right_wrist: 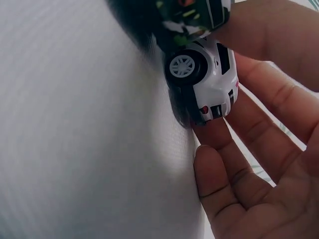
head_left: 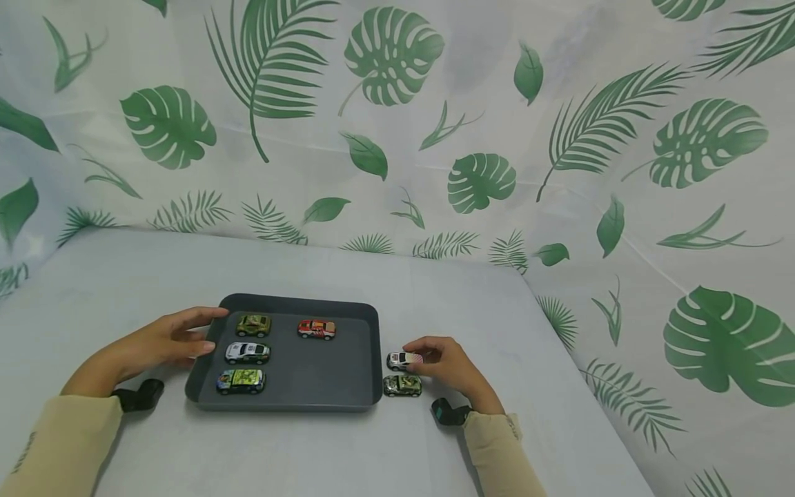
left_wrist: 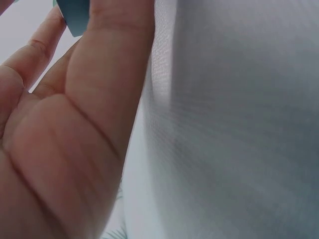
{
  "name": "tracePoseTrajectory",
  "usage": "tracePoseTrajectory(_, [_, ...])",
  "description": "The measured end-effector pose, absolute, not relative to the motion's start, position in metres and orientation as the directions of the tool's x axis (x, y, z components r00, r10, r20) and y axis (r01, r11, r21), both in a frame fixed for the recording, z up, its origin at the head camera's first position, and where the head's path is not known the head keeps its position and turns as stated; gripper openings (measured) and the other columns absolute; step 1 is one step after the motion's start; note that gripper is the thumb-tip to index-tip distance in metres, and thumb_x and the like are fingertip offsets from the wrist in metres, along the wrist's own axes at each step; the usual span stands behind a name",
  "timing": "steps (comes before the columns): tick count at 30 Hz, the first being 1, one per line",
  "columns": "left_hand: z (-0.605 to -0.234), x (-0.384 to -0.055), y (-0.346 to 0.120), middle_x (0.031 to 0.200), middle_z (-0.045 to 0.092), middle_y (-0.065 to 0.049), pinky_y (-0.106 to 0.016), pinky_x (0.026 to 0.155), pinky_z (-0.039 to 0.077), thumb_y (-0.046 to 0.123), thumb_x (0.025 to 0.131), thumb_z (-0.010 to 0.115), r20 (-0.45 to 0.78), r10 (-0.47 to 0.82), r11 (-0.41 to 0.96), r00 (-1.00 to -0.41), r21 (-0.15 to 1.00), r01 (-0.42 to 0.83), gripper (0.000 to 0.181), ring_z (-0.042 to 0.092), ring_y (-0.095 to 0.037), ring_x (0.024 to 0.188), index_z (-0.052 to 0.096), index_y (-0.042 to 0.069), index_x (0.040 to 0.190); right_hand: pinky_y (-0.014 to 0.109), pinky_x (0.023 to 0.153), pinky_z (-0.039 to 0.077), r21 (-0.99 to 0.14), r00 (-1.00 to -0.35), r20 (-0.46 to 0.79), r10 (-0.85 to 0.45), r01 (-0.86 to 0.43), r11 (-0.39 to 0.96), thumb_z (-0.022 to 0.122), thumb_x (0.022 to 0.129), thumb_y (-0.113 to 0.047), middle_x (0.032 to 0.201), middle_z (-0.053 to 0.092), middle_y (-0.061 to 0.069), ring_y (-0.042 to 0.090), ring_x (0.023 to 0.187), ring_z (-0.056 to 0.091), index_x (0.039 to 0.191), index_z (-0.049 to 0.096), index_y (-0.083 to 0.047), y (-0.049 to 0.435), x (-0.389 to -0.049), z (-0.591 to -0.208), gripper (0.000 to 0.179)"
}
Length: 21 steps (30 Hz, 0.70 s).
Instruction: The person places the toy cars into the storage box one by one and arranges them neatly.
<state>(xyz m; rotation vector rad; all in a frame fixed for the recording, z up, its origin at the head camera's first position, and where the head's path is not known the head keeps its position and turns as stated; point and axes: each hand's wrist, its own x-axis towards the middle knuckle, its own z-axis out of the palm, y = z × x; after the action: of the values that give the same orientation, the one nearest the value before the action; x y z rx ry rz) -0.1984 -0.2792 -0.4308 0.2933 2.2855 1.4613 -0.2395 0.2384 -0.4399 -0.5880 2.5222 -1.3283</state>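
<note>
My left hand (head_left: 158,345) rests at the left rim of a dark grey tray (head_left: 329,376), its fingers fairly straight, index finger and thumb touching the edge. In the left wrist view, a tray corner (left_wrist: 76,17) shows beyond the thumb. On the tray's left side, a green camouflage toy car (head_left: 253,325), a white toy car (head_left: 239,353) and a green-and-blue toy car (head_left: 241,381) form a column. Right of the tray, my right hand (head_left: 450,362) pinches a white-and-pink toy car (head_left: 400,360) between thumb and fingers. Close beside it stands a dark green patterned toy car (head_left: 402,386).
A red toy car (head_left: 317,329) sits near the tray's back, right of the column. The table (head_left: 298,455) has a white cover. Behind and to the right hangs a leaf-patterned cloth (head_left: 410,124). Each wrist carries a small black device (head_left: 448,413).
</note>
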Motion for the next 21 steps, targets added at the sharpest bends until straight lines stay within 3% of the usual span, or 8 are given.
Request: tracePoseTrajectory(21, [-0.4309,-0.1987,-0.2792,0.169,0.023,-0.041,-0.058,0.100,0.058,0.028,0.107,0.071,-0.236,0.374,0.445,-0.897,0.894,-0.049,0.080,0.034,-0.065,0.149,0.028,0.001,0.169,0.029,0.084,0.058,-0.795,-0.894,0.033,-0.446,-0.294,0.530,0.084,0.092,-0.003,0.114,0.079,0.014,0.017,0.095,0.071,0.119,0.080,0.002,0.2370,-0.2387,-0.4397,0.028])
